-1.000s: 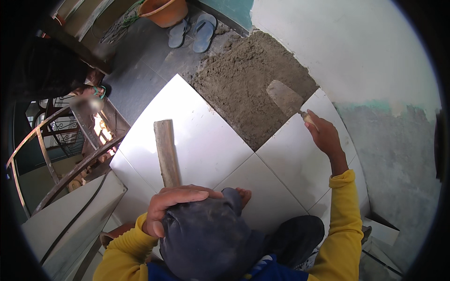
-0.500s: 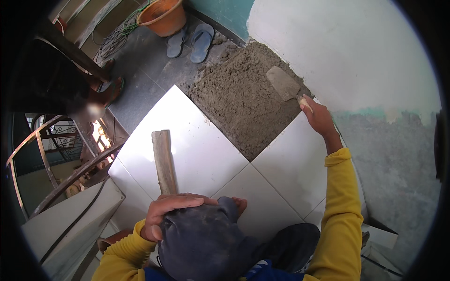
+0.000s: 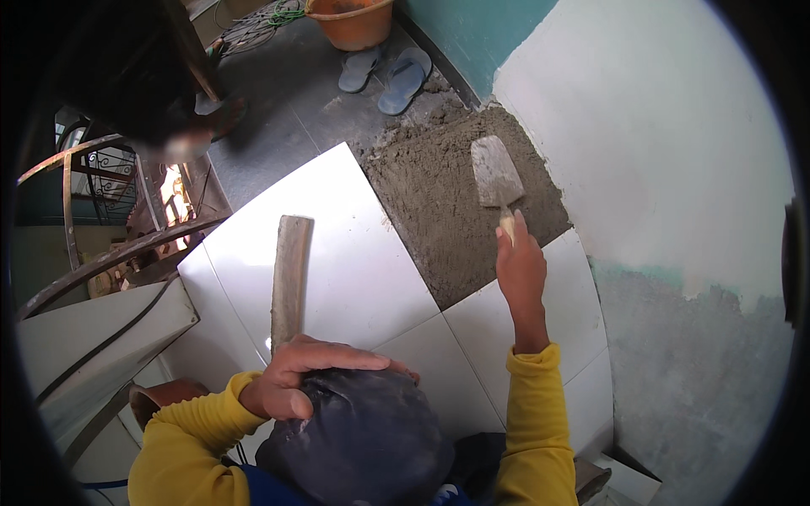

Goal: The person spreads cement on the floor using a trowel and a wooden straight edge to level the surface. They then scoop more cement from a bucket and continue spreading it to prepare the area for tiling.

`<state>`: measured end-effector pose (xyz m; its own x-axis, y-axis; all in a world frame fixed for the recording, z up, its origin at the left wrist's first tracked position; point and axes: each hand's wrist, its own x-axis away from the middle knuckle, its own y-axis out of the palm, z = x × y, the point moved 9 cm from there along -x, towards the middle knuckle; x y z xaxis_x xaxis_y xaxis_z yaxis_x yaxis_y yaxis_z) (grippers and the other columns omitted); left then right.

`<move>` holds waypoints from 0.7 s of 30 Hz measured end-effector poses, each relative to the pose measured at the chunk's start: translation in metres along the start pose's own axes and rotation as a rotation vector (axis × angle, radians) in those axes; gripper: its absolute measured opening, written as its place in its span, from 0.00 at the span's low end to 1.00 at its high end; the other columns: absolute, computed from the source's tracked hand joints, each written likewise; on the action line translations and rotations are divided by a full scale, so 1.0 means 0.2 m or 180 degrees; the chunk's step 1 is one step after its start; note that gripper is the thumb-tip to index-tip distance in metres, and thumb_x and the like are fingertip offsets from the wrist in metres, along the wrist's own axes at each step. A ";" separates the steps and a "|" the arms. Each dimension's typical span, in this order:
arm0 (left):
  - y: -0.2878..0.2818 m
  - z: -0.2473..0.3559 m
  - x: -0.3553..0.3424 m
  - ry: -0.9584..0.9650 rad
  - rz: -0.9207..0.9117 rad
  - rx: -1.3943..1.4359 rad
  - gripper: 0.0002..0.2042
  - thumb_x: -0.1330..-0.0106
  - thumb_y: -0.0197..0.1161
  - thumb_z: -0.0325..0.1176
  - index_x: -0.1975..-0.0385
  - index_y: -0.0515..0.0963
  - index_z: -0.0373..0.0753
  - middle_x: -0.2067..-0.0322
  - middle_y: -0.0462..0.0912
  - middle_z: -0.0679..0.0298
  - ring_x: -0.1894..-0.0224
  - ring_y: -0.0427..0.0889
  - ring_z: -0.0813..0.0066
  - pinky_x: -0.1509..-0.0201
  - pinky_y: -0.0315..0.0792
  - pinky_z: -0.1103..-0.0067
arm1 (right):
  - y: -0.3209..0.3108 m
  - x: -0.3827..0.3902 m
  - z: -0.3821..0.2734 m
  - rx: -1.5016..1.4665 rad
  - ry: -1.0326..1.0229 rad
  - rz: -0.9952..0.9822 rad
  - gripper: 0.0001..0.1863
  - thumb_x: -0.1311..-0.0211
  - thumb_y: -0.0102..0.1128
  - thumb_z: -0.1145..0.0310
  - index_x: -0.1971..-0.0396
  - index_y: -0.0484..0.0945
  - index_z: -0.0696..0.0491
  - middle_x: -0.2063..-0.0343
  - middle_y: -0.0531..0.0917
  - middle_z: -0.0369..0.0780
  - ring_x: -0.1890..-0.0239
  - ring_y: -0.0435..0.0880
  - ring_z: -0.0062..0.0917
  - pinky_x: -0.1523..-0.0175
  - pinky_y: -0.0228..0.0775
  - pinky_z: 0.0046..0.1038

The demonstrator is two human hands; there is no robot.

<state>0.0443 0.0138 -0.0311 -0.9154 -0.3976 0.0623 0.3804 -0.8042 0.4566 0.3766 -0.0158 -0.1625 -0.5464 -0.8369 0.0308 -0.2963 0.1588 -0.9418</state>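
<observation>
In my right hand (image 3: 521, 268) is the wooden handle of a trowel (image 3: 496, 173), fingers closed round it. Its broad grey blade is over the wet mortar (image 3: 422, 190), which fills a corner patch against the wall. My left hand (image 3: 316, 367) lies over my bent knee (image 3: 363, 438) in dark cloth, fingers stretched and holding nothing. Just beyond that hand, a worn wooden bar (image 3: 291, 274) lies on a glossy white floor tile (image 3: 363, 244). More white tiles border the mortar on its near side.
Blue flip-flops (image 3: 405, 80) and an orange bucket (image 3: 354, 25) stand on dark floor tiles beyond the mortar. At the left are a person's foot (image 3: 224, 116) and a curved metal railing (image 3: 118, 257). The white and bare-grey wall (image 3: 658, 152) bounds the right side.
My right hand has moved left and nearer, and the trowel blade has swung to point more straight ahead. The mortar under it looks smoother. My left hand stays on the knee.
</observation>
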 end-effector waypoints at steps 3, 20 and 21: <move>-0.03 -0.02 0.03 -0.0071 0.0069 0.0051 0.54 0.36 0.60 0.77 0.35 0.76 0.21 0.44 0.83 0.30 0.41 0.86 0.39 0.35 0.79 0.57 | 0.04 -0.25 -0.17 0.0508 0.0084 -0.0361 0.28 0.18 0.52 0.54 0.28 0.70 0.54 0.55 0.87 0.57 0.56 0.89 0.54 0.52 0.82 0.50; -0.13 -0.02 0.07 0.0382 0.0048 0.0639 0.37 0.28 0.69 0.53 0.32 0.75 0.25 0.38 0.84 0.43 0.36 0.85 0.55 0.28 0.73 0.69 | 0.02 -0.47 0.07 0.0317 -0.0146 -0.0394 0.29 0.20 0.53 0.51 0.32 0.76 0.58 0.48 0.86 0.58 0.46 0.86 0.58 0.41 0.78 0.48; -0.13 -0.03 0.07 0.0413 0.0064 0.0656 0.36 0.28 0.69 0.52 0.32 0.75 0.25 0.39 0.84 0.43 0.37 0.86 0.55 0.29 0.73 0.70 | 0.00 -0.49 0.11 0.0335 -0.0087 -0.0321 0.29 0.20 0.53 0.51 0.32 0.76 0.58 0.47 0.86 0.58 0.46 0.86 0.58 0.41 0.78 0.49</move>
<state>0.0215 0.0267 -0.0468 -0.8782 -0.4769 -0.0353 0.3515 -0.6938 0.6286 0.4476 0.0544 -0.1728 -0.4961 -0.8600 0.1193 -0.2640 0.0186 -0.9643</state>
